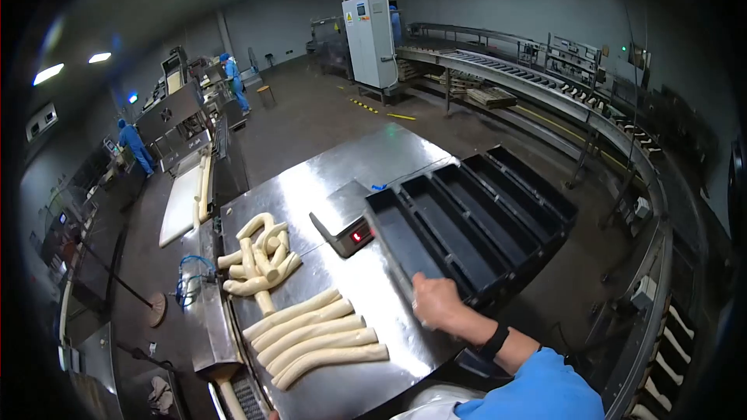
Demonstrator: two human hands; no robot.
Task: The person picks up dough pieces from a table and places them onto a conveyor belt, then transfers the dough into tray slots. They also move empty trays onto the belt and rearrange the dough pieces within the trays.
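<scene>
My right hand [437, 301], a dark band on its wrist, has its fingers wrapped round the near left rim of a black multi-compartment tray [445, 258]. The tray's long compartments hold nothing. Left of my right hand, several long dough strips [323, 338] lie side by side on the steel table [311, 264]. Behind them is a tangled pile of dough pieces [261, 257]. A small scale [342, 225] with a red display stands beside the tray. At the bottom edge, only a bit of my left hand [273, 415] shows; its fingers are hidden.
Left of the table runs a machine [214, 319] with a dough strip at its lower outlet and a white board [181, 206] behind. A curved conveyor [545, 82] wraps round the right side. Two people in blue [235, 82] stand at far left machines; another blue figure is partly behind a cabinet [370, 43].
</scene>
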